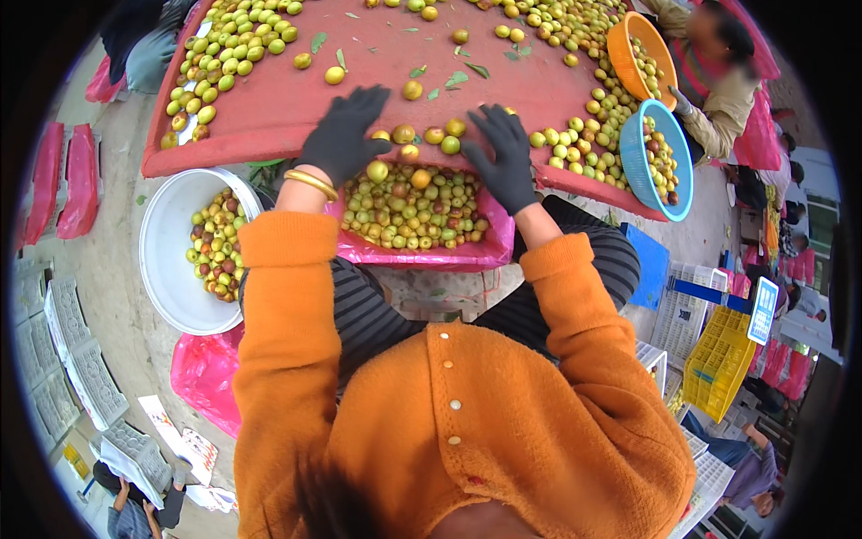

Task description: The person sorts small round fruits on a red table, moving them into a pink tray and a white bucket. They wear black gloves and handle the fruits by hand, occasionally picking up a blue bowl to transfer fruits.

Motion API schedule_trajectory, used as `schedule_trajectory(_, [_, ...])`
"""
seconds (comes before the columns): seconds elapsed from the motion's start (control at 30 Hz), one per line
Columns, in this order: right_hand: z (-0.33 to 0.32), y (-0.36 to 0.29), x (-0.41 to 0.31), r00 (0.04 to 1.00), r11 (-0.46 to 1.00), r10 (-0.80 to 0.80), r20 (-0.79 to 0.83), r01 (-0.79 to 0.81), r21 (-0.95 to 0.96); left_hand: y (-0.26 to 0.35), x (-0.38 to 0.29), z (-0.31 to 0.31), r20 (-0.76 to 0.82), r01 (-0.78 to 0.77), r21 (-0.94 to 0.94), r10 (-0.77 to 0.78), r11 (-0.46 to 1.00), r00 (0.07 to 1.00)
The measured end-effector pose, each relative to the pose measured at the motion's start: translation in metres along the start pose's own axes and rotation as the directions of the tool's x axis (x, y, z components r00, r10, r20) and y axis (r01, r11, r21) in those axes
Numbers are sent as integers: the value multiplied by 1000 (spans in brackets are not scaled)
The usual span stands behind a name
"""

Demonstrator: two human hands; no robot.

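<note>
My left hand, in a black glove, rests at the front edge of the red cloth-covered table, fingers apart, beside a few green-and-red jujube fruits. Opposite it, my right hand, gloved alike, has its fingers spread over the table's edge, right of those fruits. Neither hand grips a fruit that I can see. Between and below the hands stands a container lined with pink plastic, full of the same fruits, close against the table. Loose leaves lie farther back on the cloth.
At my left stands a white bucket part-filled with fruits. Fruit piles line both sides of the table. On the right are a blue basket and an orange basket, the latter by a co-worker's gloved hand. Crates stand behind.
</note>
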State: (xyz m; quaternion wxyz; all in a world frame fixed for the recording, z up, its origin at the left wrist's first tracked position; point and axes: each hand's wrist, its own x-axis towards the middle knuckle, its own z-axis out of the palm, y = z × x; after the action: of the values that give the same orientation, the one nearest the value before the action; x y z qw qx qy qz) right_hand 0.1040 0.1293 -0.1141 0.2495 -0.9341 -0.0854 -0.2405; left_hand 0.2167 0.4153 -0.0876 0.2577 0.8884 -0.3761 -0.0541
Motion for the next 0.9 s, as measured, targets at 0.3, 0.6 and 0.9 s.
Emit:
schedule_trajectory(0.3, [43, -42, -33, 993, 985, 49, 106, -66, 157, 35, 0, 29, 379, -11, -56, 32, 998, 925])
schedule_trajectory(0.6, [4, 62, -16, 920, 945, 328, -215, -321, 68, 25, 7, 15, 112, -136, -19, 137, 991, 984])
schedule_trajectory(0.9, [-62, 186, 13, 237, 164, 906, -351, -960, -225, 13, 16, -7, 120, 298, 536, -420, 790, 900])
